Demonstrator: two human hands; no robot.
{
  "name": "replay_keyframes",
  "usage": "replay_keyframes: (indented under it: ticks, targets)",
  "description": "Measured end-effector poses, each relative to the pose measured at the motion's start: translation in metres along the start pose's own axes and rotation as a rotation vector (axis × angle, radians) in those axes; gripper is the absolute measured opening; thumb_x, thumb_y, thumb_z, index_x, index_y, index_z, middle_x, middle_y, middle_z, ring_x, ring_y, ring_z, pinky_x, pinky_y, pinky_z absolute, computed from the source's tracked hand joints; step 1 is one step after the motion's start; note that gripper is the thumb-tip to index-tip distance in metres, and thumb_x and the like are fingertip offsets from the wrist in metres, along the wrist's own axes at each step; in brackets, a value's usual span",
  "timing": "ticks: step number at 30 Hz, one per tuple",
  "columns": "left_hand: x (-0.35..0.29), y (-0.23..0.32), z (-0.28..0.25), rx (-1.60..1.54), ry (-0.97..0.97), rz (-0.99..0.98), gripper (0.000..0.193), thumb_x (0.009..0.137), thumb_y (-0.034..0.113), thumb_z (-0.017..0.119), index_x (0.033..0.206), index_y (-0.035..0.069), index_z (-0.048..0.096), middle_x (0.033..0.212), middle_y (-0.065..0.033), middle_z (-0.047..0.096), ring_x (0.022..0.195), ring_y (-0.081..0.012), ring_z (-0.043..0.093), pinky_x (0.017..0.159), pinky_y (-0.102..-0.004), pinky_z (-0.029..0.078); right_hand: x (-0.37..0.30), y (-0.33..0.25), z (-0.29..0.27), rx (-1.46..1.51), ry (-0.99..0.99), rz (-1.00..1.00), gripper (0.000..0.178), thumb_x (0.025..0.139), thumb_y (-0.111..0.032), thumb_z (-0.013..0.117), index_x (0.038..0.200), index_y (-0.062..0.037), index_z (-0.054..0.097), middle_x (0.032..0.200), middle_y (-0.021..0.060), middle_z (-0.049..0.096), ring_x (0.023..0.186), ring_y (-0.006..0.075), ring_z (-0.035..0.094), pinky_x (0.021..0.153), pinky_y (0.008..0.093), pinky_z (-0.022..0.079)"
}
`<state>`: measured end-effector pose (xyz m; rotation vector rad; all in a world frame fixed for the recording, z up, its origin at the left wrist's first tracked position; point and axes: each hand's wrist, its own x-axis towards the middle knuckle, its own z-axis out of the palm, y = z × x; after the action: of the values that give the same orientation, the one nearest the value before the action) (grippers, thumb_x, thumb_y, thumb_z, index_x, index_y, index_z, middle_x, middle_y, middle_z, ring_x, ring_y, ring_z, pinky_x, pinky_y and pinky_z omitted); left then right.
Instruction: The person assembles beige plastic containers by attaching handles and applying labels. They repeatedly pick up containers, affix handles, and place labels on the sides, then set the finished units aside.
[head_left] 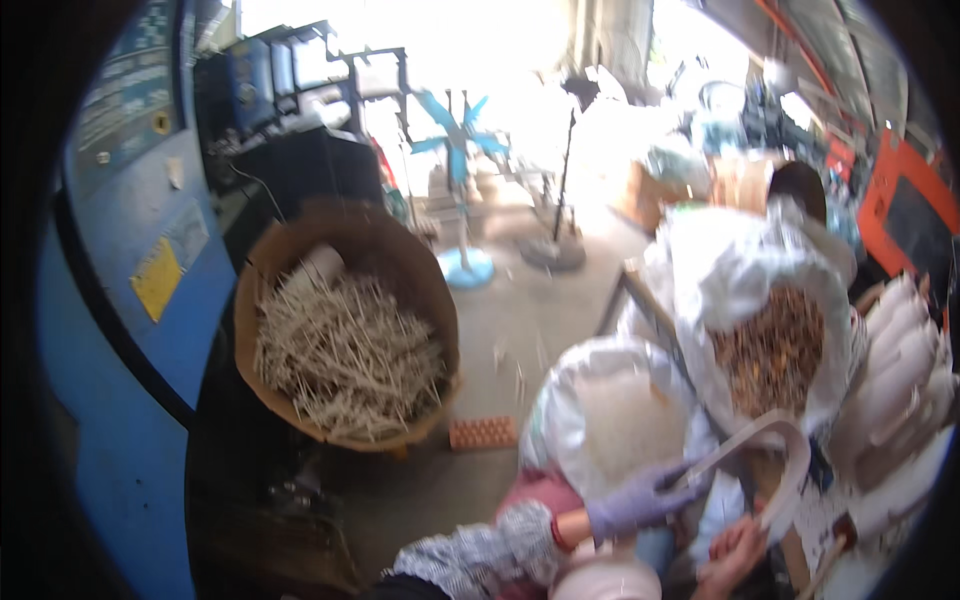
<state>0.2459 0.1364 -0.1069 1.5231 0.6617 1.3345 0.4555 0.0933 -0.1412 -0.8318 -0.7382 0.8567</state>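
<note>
On a cluttered workshop's grey concrete floor, the gloved left hand and bare right hand both grip a curved pale plastic strip beside crinkly white sacks.

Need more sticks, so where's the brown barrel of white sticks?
In the head view, the brown barrel stands at left-centre, beside the blue machine, with an orange brick at its base.

single head-worn fisheye view, facing down and forward, hands near lower edge
</note>
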Motion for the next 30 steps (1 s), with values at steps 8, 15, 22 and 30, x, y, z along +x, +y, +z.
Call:
replay_keyframes:
  ticks: [8, 15, 22, 30]
  targets:
    - [-0.037, 0.095, -0.012, -0.002, 0.164, -0.706, 0.029, 0.094, 0.027, 0.056, 0.098, -0.002, 0.061, 0.053, 0.0021, 0.046, 0.037, -0.0050, 0.037, 0.034, -0.0202, 0.025, -0.043, -0.041, 0.035, -0.092, -0.506, 0.246, 0.043, 0.095, -0.002, 0.052, 0.137, 0.0001, 0.042, 0.064, -0.0086, 0.040, 0.052, 0.0004, 0.036, 0.047, 0.0171, 0.028]
    - [-0.057, 0.086, 0.000, 0.185, 0.208, -0.730, 0.024, 0.093, 0.022, 0.061, 0.104, 0.002, 0.065, 0.063, -0.0002, 0.055, 0.042, -0.0047, 0.044, 0.039, -0.0192, 0.033, -0.059, -0.033, 0.006, -0.035, -0.502, 0.364, 0.041, 0.099, -0.010, 0.051, 0.136, 0.0046, 0.042, 0.061, -0.0069, 0.039, 0.048, 0.0011, 0.034, 0.045, 0.0185, 0.026]
    - [-0.110, 0.068, -0.025, -0.042, 0.316, -0.677, 0.013, 0.085, 0.011, 0.065, 0.090, 0.000, 0.062, 0.077, -0.0037, 0.062, 0.056, -0.0076, 0.055, 0.051, -0.0209, 0.044, -0.068, -0.035, 0.027, -0.032, -0.618, 0.490, 0.043, 0.098, -0.018, 0.058, 0.135, -0.0004, 0.048, 0.068, -0.0088, 0.041, 0.060, 0.0004, 0.038, 0.054, 0.0173, 0.030]
    - [-0.157, 0.067, -0.002, -0.459, 0.438, -0.689, 0.015, 0.086, 0.019, 0.060, 0.093, 0.005, 0.060, 0.083, -0.0002, 0.055, 0.069, -0.0075, 0.049, 0.062, -0.0239, 0.042, -0.083, -0.030, 0.022, -0.107, -0.670, 0.624, 0.040, 0.096, -0.016, 0.059, 0.132, 0.0000, 0.050, 0.088, 0.0017, 0.061, 0.077, 0.0077, 0.056, 0.072, 0.0209, 0.046]
